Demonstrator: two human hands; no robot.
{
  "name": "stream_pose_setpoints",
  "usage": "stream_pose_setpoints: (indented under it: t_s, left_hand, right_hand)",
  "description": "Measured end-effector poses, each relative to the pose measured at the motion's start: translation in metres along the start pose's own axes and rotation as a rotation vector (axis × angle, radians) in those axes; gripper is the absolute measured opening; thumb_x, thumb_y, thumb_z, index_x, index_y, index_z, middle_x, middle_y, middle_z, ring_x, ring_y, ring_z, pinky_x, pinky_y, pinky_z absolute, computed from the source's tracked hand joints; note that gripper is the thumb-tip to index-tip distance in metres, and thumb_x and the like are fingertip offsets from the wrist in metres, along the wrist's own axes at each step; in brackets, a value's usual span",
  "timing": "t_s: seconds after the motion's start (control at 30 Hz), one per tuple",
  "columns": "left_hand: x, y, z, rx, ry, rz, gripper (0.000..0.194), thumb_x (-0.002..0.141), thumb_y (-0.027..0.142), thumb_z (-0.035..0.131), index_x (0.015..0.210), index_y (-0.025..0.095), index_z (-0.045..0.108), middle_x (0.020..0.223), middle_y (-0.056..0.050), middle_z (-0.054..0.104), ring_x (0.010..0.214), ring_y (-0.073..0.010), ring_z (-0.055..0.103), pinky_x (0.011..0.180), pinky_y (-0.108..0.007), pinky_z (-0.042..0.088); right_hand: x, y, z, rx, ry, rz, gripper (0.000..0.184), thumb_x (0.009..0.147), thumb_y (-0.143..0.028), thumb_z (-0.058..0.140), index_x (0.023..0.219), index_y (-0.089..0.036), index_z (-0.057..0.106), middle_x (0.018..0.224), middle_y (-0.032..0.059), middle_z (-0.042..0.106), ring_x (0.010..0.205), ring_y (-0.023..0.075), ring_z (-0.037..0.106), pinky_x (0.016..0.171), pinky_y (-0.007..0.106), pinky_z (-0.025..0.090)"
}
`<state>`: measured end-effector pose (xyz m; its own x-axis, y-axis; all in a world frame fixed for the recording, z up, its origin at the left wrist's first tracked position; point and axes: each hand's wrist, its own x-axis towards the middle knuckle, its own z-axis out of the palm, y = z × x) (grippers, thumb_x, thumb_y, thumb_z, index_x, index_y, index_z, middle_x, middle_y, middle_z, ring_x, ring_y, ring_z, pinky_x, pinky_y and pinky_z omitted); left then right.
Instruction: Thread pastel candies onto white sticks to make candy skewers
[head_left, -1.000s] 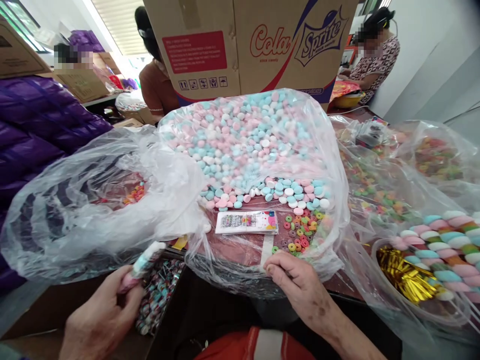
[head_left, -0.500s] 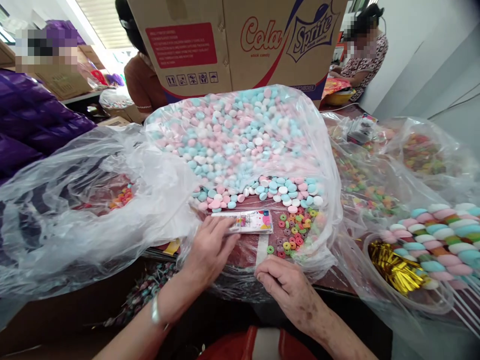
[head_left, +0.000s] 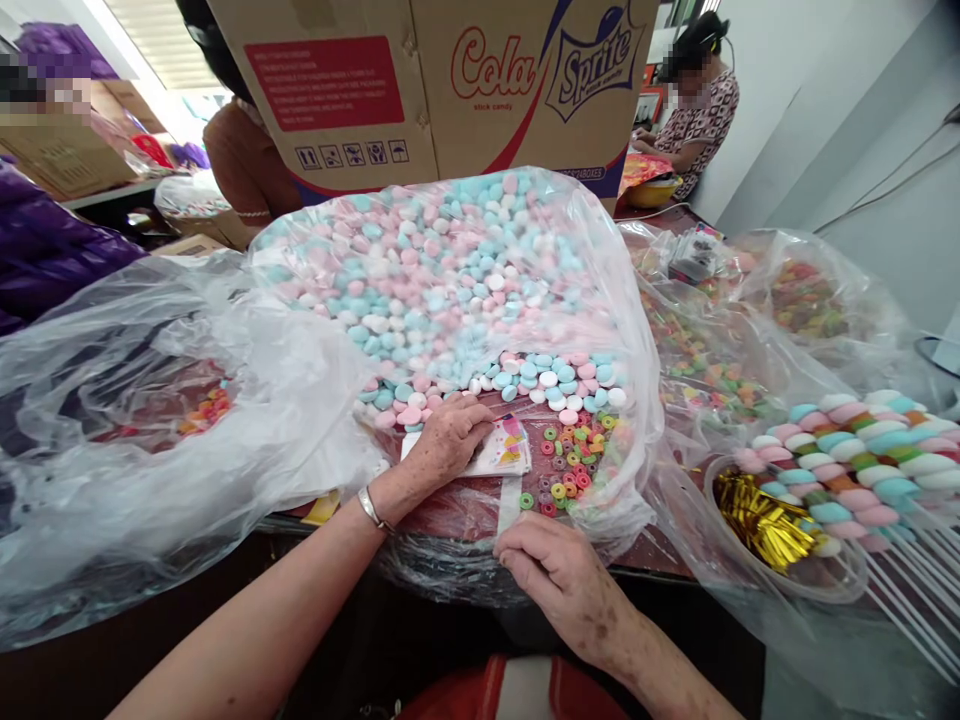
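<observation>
My left hand (head_left: 448, 440), with a silver bracelet at its wrist, lies across a small stack of printed plastic bags (head_left: 511, 450). Its bent fingers and thumb close over the top bag. My right hand (head_left: 561, 572) rests at the near table edge with its fingers curled against the thumb; whatever is between them is hidden. Ring-shaped gummies (head_left: 574, 470) in red, yellow, green and purple lie to the right of the bags. Behind them, pink, blue and white candies (head_left: 544, 380) spill from a large clear plastic bag (head_left: 637, 400).
A big cardboard box (head_left: 442, 100) stands behind the candies. Clear plastic (head_left: 285, 400) covers the left side, with red-orange candies beneath. At right are twisted marshmallow sticks (head_left: 862, 460) and a tub with gold ties (head_left: 772, 525). Other people sit farther back.
My left hand has moved forward and right over the printed bags, and the top bag now shows a different side. My right hand has stayed nearly still. The view has shifted slightly.
</observation>
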<state>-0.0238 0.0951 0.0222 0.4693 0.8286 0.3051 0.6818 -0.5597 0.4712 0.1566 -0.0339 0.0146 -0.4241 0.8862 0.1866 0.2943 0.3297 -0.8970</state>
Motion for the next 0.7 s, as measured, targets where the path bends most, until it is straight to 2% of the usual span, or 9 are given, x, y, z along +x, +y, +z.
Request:
stream_pose_setpoints:
  t_s: [0.2,0.3,0.43,0.5,0.57,0.6,0.67,0.7]
  left_hand:
    - [-0.004,0.004,0.0,-0.014,0.121,0.034,0.019,0.092,0.018,0.05,0.09,0.018,0.068,0.084,-0.005,0.067,0.085,-0.02,0.058,0.084,-0.035,0.046]
    - [-0.005,0.006,-0.003,-0.027,0.139,0.063,0.017,0.092,0.021,0.051,0.085,0.017,0.066,0.083,-0.005,0.064,0.084,-0.0199,0.056,0.081,-0.034,0.045]
    - [-0.005,0.007,-0.006,-0.061,0.1,0.117,0.017,0.091,0.023,0.054,0.08,0.017,0.065,0.077,-0.003,0.062,0.08,-0.0184,0.055,0.078,-0.032,0.045]
    - [-0.006,0.006,-0.006,-0.086,0.063,0.152,0.017,0.091,0.023,0.054,0.081,0.018,0.066,0.078,-0.003,0.063,0.081,-0.018,0.056,0.081,-0.032,0.045]
    - [-0.006,0.007,-0.005,-0.116,0.027,0.177,0.016,0.092,0.023,0.053,0.085,0.018,0.067,0.081,-0.003,0.065,0.082,-0.0178,0.057,0.086,-0.034,0.044]
    - [-0.006,0.007,-0.005,-0.128,0.013,0.183,0.016,0.092,0.023,0.053,0.085,0.018,0.066,0.082,-0.003,0.066,0.083,-0.0179,0.058,0.088,-0.034,0.043]
    - [-0.007,0.007,-0.006,-0.141,-0.007,0.183,0.015,0.092,0.022,0.053,0.086,0.018,0.066,0.081,-0.002,0.067,0.083,-0.0179,0.059,0.089,-0.035,0.043]
    - [-0.006,0.008,-0.006,-0.139,-0.015,0.177,0.013,0.091,0.023,0.054,0.086,0.018,0.066,0.079,-0.002,0.066,0.081,-0.0178,0.059,0.089,-0.035,0.043]
  right_hand:
    - [-0.001,-0.003,0.001,-0.026,0.007,-0.004,0.021,0.092,-0.016,0.046,0.08,-0.019,0.063,0.074,0.0003,0.057,0.071,0.0128,0.055,0.067,0.024,0.041]
    - [-0.001,-0.002,0.0,-0.008,0.052,0.001,0.021,0.093,-0.017,0.045,0.082,-0.019,0.063,0.075,0.0007,0.059,0.071,0.013,0.056,0.066,0.024,0.043]
    - [0.011,0.001,-0.009,-0.135,0.382,-0.013,0.019,0.092,-0.02,0.045,0.103,-0.018,0.06,0.094,0.0067,0.063,0.084,0.0177,0.059,0.076,0.03,0.048]
    - [0.023,0.0,-0.015,-0.294,0.509,-0.015,0.03,0.09,-0.023,0.048,0.119,-0.016,0.053,0.11,0.0129,0.06,0.095,0.0227,0.057,0.084,0.037,0.047]
    - [0.038,-0.001,-0.018,-0.463,0.496,-0.017,0.037,0.089,-0.024,0.05,0.124,-0.012,0.051,0.116,0.017,0.058,0.104,0.0276,0.053,0.09,0.043,0.045]
    - [0.045,-0.001,-0.018,-0.536,0.445,-0.012,0.034,0.09,-0.023,0.049,0.121,-0.011,0.054,0.112,0.0172,0.059,0.104,0.029,0.053,0.09,0.044,0.044]
    - [0.058,0.001,-0.019,-0.635,0.322,0.004,0.023,0.092,-0.019,0.044,0.103,-0.012,0.063,0.097,0.0145,0.063,0.097,0.0282,0.054,0.086,0.041,0.045]
    - [0.062,0.003,-0.02,-0.654,0.287,0.007,0.024,0.092,-0.017,0.041,0.094,-0.014,0.065,0.09,0.0128,0.064,0.092,0.0267,0.055,0.083,0.039,0.045]
